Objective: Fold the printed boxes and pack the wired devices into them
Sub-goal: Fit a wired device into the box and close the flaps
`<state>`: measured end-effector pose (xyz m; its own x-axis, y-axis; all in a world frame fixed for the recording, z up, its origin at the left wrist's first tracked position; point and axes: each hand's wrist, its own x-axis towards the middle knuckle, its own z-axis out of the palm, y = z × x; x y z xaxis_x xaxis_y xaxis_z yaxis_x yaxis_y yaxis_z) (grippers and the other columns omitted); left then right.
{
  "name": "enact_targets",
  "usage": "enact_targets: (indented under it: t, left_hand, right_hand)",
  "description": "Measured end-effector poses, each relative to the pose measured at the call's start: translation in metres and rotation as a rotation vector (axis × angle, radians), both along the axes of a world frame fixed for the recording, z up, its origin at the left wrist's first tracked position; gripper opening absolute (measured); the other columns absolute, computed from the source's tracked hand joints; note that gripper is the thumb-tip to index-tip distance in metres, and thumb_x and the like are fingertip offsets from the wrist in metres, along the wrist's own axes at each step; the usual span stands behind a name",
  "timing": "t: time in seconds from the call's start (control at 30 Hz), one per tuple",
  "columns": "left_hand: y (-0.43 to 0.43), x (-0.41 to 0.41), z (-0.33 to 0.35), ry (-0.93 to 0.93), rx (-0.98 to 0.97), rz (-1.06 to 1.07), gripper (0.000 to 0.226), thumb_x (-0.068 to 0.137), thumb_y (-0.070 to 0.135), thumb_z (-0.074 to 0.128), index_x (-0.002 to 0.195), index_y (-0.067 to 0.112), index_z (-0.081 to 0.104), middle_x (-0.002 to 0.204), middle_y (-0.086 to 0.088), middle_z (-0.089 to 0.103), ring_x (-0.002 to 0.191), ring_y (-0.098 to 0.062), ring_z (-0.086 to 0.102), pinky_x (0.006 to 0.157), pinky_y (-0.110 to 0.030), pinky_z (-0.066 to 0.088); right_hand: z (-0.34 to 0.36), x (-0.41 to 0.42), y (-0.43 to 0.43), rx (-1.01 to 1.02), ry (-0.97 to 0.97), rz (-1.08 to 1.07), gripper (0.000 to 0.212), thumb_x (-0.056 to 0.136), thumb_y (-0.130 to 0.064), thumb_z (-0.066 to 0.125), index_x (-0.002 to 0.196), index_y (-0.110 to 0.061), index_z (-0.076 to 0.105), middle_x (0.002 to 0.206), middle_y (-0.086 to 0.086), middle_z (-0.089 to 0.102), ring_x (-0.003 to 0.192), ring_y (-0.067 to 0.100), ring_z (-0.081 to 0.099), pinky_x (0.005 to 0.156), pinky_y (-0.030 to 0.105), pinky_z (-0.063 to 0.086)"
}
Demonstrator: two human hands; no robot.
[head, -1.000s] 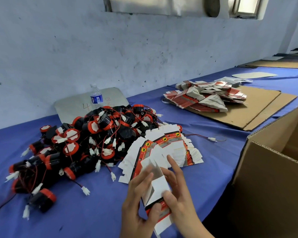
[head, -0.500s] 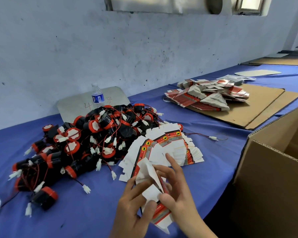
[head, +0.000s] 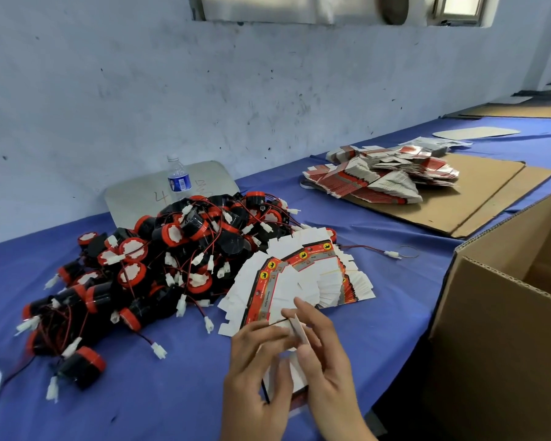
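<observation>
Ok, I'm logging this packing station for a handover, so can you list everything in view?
wired devices: a large heap, black and red with white plugs, on the table's left
flat printed boxes: a fanned stack, white and red, beside the heap
box being folded: one, white and red, between both hands
second stack of flat boxes: many, red and white, on brown cardboard sheets farther right
water bottle: one, clear with a blue label, behind the heap
grey board: one, leaning on the wall
carton: one, brown, open, at right
table cover: blue
left hand: holds the box
right hand: holds the box
</observation>
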<state>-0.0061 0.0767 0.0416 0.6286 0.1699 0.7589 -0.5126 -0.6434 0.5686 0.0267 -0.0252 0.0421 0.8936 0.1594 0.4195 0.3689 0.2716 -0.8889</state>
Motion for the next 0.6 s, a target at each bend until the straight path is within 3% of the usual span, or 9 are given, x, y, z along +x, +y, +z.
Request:
enact_targets:
  t: [0.07,0.1,0.2,0.37,0.5,0.6]
  left_hand:
    - [-0.001,0.001,0.0,-0.006,0.006,-0.007,0.022,0.085,0.018,0.052,0.092,0.023,0.072,0.108,0.019,0.063,0.114,-0.018,0.056,0.09,-0.021,0.048]
    - [-0.001,0.002,-0.001,-0.001,0.002,-0.017,0.021,0.084,0.017,0.052,0.094,0.022,0.071,0.108,0.018,0.063,0.113,-0.017,0.056,0.09,-0.022,0.048]
    - [0.0,0.003,0.0,0.019,-0.109,-0.031,0.039,0.077,0.016,0.054,0.116,0.023,0.053,0.123,0.007,0.052,0.117,-0.022,0.055,0.09,-0.027,0.049]
    - [0.009,0.003,0.0,-0.079,-0.018,-0.166,0.054,0.076,0.008,0.048,0.129,0.012,0.042,0.138,-0.008,0.041,0.129,-0.029,0.045,0.094,-0.026,0.048]
    - [0.011,-0.001,-0.004,0.029,-0.005,-0.165,0.05,0.076,0.011,0.047,0.124,-0.002,0.053,0.147,0.0,0.038,0.128,-0.028,0.051,0.089,-0.033,0.054]
    - [0.008,-0.002,-0.008,0.011,0.045,-0.163,0.053,0.077,0.011,0.047,0.128,-0.001,0.048,0.15,0.002,0.036,0.132,-0.025,0.047,0.093,-0.03,0.051]
  right_hand:
    - [0.001,-0.001,0.0,-0.024,0.003,-0.002,0.054,0.088,-0.057,0.054,0.118,-0.012,0.06,0.118,-0.002,0.064,0.111,0.011,0.061,0.088,0.015,0.046]
    - [0.001,0.0,0.0,-0.037,0.007,-0.001,0.05,0.089,-0.055,0.051,0.113,-0.013,0.064,0.116,-0.005,0.064,0.111,0.01,0.06,0.088,0.015,0.045]
    - [0.002,0.006,-0.005,-0.054,0.085,0.106,0.025,0.087,-0.025,0.057,0.107,-0.016,0.067,0.112,-0.006,0.066,0.109,0.013,0.061,0.085,0.019,0.048]
    - [0.002,0.011,-0.01,-0.001,0.36,0.408,0.047,0.077,-0.007,0.061,0.12,-0.025,0.062,0.121,0.005,0.066,0.111,0.025,0.063,0.088,0.036,0.052]
    - [-0.001,0.006,-0.007,-0.079,0.303,0.362,0.046,0.078,0.0,0.054,0.116,-0.024,0.063,0.116,0.007,0.067,0.111,0.027,0.061,0.094,0.042,0.051]
    - [0.0,0.001,-0.004,-0.166,0.228,0.293,0.05,0.083,0.011,0.045,0.115,-0.024,0.062,0.112,0.0,0.068,0.109,0.022,0.061,0.092,0.037,0.052]
